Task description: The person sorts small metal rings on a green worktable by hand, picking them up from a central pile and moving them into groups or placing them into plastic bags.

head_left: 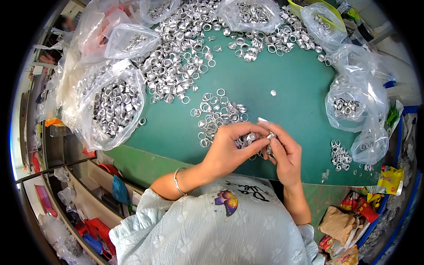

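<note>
Both my hands meet over the near edge of a green table. My left hand [234,143] is curled around several silver-coloured metal rings [245,139], its thumb and finger reaching toward the other hand. Between the fingertips of my right hand [285,154] is a silver ring [271,136], which the left thumb also touches. More metal shows under the right fingers, partly hidden. Just beyond my left hand lies a small loose pile of rings [216,110]. A single small silver piece [273,92] rests alone farther out on the green tabletop [300,79].
A large heap of rings [176,57] spreads along the far left and back. An open plastic bag of rings [115,106] stands at left; further bags [346,106] line the right. A small ring pile [340,155] lies at right, near crumpled packets [391,180]. Drawers [95,190] stand lower left.
</note>
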Action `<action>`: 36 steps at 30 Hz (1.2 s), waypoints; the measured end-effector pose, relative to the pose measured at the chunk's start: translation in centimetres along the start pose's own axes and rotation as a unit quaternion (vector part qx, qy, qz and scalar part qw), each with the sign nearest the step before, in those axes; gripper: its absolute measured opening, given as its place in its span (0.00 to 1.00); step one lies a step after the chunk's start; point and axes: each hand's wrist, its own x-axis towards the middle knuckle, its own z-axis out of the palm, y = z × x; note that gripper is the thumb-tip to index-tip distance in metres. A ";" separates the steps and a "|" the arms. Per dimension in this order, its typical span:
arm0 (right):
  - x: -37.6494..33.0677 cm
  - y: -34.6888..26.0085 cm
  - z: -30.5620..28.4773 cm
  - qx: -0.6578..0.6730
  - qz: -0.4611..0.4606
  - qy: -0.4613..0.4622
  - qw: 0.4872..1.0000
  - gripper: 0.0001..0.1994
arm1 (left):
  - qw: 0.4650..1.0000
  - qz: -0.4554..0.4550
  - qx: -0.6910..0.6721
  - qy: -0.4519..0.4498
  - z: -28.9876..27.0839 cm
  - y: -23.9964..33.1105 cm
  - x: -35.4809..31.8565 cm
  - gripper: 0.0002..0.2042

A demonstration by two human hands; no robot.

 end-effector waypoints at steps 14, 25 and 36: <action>-2.3 -0.2 1.2 0.156 0.064 0.060 0.984 0.13 | 0.997 0.048 -0.053 0.013 0.7 -0.5 -2.3 0.05; -2.2 -1.2 1.4 0.242 0.076 0.029 0.967 0.15 | 0.995 0.066 -0.076 0.029 0.8 -0.8 -2.9 0.05; -1.5 -0.8 1.4 0.153 0.067 0.043 0.985 0.16 | 0.996 0.065 -0.062 0.022 0.2 -1.0 -2.1 0.06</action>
